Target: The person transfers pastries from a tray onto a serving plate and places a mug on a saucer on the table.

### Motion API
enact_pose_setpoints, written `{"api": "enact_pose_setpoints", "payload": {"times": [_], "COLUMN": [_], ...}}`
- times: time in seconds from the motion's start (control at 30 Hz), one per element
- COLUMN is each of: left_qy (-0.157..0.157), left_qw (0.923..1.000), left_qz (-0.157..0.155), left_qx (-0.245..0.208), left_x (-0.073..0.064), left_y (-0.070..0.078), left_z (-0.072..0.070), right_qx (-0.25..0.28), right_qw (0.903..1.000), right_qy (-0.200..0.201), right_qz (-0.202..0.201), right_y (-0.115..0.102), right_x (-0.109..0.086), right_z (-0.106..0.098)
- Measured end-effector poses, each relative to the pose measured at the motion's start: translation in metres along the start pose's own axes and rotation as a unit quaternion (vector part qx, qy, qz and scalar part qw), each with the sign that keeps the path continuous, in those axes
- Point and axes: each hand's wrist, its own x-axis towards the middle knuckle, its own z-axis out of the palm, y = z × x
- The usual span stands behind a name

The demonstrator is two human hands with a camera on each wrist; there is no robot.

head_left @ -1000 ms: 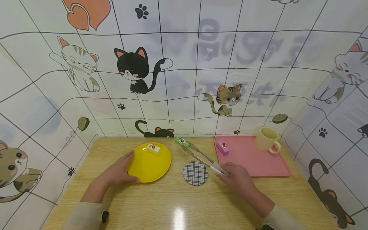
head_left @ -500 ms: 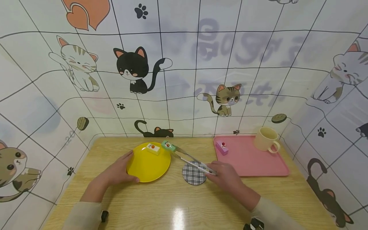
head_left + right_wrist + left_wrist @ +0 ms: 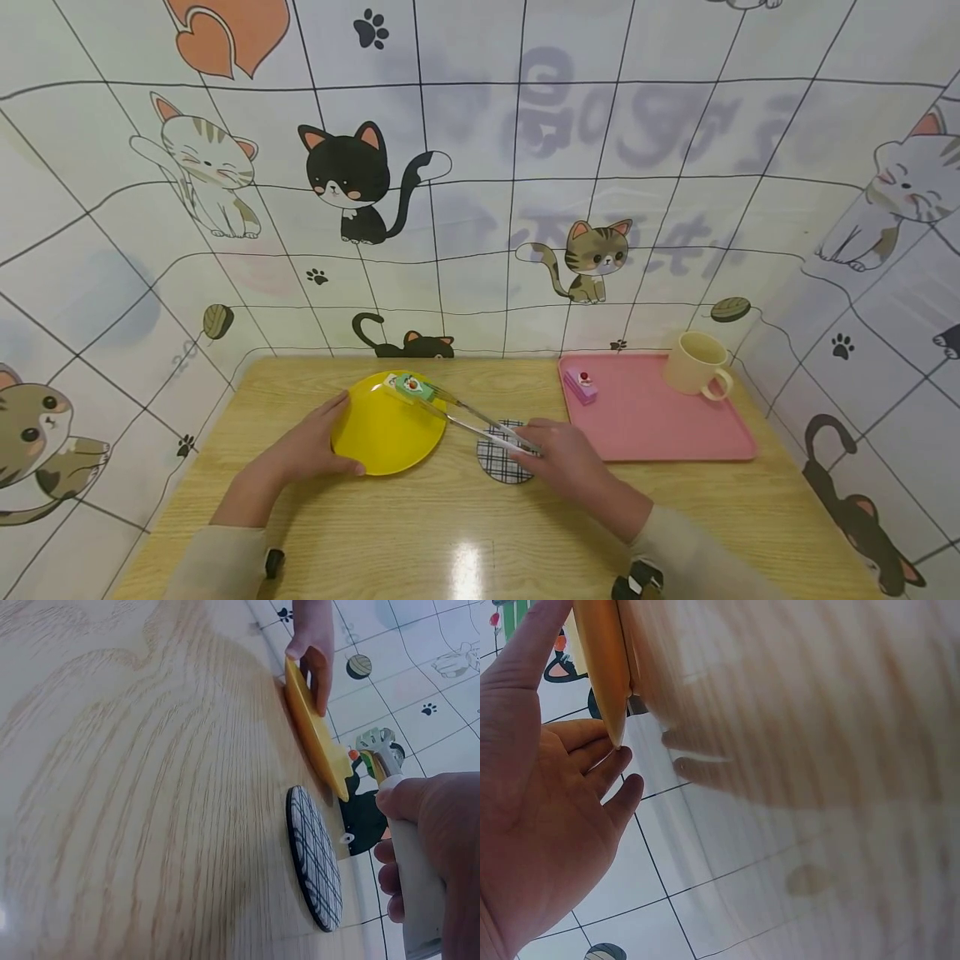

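My left hand [image 3: 311, 446] holds the yellow plate [image 3: 390, 442] at its left edge, thumb at the near rim and fingers along the far side. In the left wrist view the fingertips meet the underside of the rim. My right hand [image 3: 573, 467] grips metal tongs [image 3: 416, 881] by their pale handle. Between the tongs' tips is a green toy cake slice [image 3: 414, 387], over the back of the plate. A cream-yellow toy cake slice [image 3: 392, 382] lies on the plate, partly hidden behind the green one.
A round plaid coaster [image 3: 495, 465] lies right of the plate, partly under the tongs and right hand. On the right, a pink tray [image 3: 660, 433] bears a purple-pink toy cake slice [image 3: 581, 387] and a cream mug [image 3: 693, 367]. A cat-patterned wall covering [image 3: 480, 208] encloses the table.
My right hand has moved left with the tongs, carrying the green cake slice from beyond the plate's right edge to over it. The left hand and plate have stayed put.
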Motion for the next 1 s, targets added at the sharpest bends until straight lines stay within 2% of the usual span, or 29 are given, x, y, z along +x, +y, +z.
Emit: {"api": "enact_pose_setpoints", "payload": {"times": [0.3, 0.73, 1.0], "left_qy": [-0.002, -0.004, -0.001], "left_qw": [1.0000, 1.0000, 1.0000], "left_qz": [-0.004, -0.008, -0.009], "left_qx": [-0.002, -0.001, 0.001], "left_x": [0.001, 0.000, 0.002], "left_y": [-0.002, -0.001, -0.002], "left_z": [0.002, 0.001, 0.002], "right_qx": [0.022, 0.010, 0.014], "right_qw": [0.9997, 0.9990, 0.9984], "right_qy": [-0.006, -0.041, -0.055], "right_qz": [-0.007, 0.014, 0.003], "right_y": [-0.009, -0.025, -0.029], "right_x": [0.010, 0.024, 0.032], "right_z": [0.007, 0.016, 0.024]}}
